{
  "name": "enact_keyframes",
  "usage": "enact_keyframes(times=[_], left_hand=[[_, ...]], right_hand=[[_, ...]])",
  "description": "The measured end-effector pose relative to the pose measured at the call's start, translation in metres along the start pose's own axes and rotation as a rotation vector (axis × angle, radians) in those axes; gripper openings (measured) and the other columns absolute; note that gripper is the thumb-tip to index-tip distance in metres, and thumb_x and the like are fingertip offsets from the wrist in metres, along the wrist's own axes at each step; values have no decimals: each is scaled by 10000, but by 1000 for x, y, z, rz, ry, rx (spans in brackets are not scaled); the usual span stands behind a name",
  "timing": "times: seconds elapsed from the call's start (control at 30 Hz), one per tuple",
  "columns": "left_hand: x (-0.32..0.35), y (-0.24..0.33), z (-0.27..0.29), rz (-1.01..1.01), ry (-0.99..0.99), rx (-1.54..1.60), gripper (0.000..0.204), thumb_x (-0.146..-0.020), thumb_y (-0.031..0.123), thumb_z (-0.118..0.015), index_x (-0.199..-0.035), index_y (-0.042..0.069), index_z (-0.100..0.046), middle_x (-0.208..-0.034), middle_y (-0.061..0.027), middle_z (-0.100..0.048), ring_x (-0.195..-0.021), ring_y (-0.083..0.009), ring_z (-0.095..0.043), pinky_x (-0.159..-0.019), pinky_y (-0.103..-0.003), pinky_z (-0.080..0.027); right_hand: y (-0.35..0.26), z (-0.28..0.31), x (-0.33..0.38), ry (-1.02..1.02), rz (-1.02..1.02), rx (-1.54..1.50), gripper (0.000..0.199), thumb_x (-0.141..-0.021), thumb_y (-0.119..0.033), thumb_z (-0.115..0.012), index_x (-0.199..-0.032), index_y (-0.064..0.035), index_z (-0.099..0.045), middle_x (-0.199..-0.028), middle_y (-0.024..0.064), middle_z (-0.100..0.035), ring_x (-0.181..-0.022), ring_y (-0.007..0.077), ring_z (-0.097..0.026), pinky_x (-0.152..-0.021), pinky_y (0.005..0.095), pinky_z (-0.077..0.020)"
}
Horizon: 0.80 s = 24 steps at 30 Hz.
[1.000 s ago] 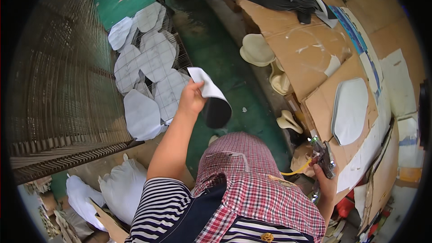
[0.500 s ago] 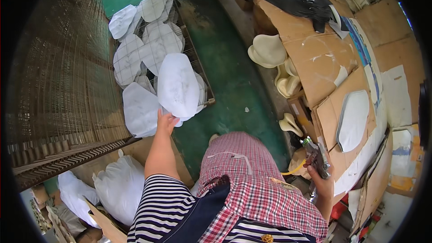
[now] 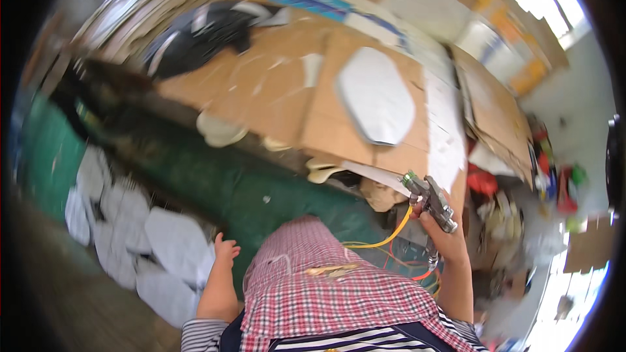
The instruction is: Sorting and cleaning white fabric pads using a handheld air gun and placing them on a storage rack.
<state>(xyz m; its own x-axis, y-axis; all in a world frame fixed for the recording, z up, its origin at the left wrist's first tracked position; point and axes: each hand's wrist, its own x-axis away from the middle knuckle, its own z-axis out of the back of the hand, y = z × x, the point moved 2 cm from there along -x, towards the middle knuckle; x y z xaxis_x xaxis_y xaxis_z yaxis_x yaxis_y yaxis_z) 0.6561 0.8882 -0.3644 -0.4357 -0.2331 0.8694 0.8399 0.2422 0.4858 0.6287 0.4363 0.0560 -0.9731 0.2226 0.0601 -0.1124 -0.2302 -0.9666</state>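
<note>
In my right hand (image 3: 445, 237) is a metal spray gun (image 3: 432, 203) with a green-tipped nozzle and a yellow hose (image 3: 385, 240), held up before the bench edge. My left hand (image 3: 226, 249) hangs free with its fingers apart and nothing in them. It is closest to the white rounded sheets (image 3: 179, 244), which overlap on a low rack at the left. A neat stack of similar white sheets (image 3: 377, 94) lies on the cardboard-covered bench (image 3: 277, 81), beyond the spray gun.
Cream curved shells (image 3: 220, 130) show beneath the bench's front edge. A black garment (image 3: 208, 34) lies at its far left end. Orange and yellow hoses (image 3: 424, 276) trail below my right forearm. Green floor (image 3: 261, 182) runs between bench and rack. Cardboard sheets (image 3: 492, 107) lean at the right.
The view has swung right toward the bench. My left hand has let go of the white sheet, which now lies with the others on the rack. The spray gun stays in my right hand.
</note>
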Motion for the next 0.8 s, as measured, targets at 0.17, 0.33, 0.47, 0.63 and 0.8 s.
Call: enact_keyframes(times=[0.17,0.33,0.47,0.63,0.8], left_hand=[[13,89,-45,-99,39,-135,765,-782,-77,-522,-1445,201,-261,-984,-128,-590,-545,-176,-586,-418,-268,-453],[15,109,-88,-120,28,-175,768,-789,-89,-509,-1448,198,-237,-987,-139,-586,-557,-183,-577,-416,-276,-444],[26,101,-119,-116,-51,-257,782,-778,-116,-478,-1448,200,-230,-960,-151,-591,-538,-188,-563,-395,-264,-422],[32,92,-129,-124,-102,-360,774,-767,-116,-491,-1441,176,-246,-923,-153,-599,-528,-197,-572,-392,-266,-420],[23,88,-110,-102,-58,-342,740,-769,-105,-510,-1424,150,-280,-931,-160,-605,-537,-208,-588,-400,-283,-432]], right_hand=[[-15,50,17,277,31,16,536,-845,-73,-663,-1325,12,-441,-954,36,-601,-871,115,-584,-784,269,-501],[-6,62,10,272,-17,-55,462,-843,-65,-659,-1262,22,-486,-936,43,-607,-798,105,-586,-711,253,-502],[-4,63,-8,318,18,-79,439,-848,-53,-647,-1252,22,-492,-919,41,-609,-762,94,-591,-685,234,-499],[-1,81,-5,418,21,-70,395,-860,-29,-619,-1234,24,-503,-938,40,-613,-754,92,-589,-689,238,-505],[3,86,21,319,-101,-65,487,-846,-56,-649,-1289,30,-467,-970,46,-613,-829,88,-575,-729,248,-503]])
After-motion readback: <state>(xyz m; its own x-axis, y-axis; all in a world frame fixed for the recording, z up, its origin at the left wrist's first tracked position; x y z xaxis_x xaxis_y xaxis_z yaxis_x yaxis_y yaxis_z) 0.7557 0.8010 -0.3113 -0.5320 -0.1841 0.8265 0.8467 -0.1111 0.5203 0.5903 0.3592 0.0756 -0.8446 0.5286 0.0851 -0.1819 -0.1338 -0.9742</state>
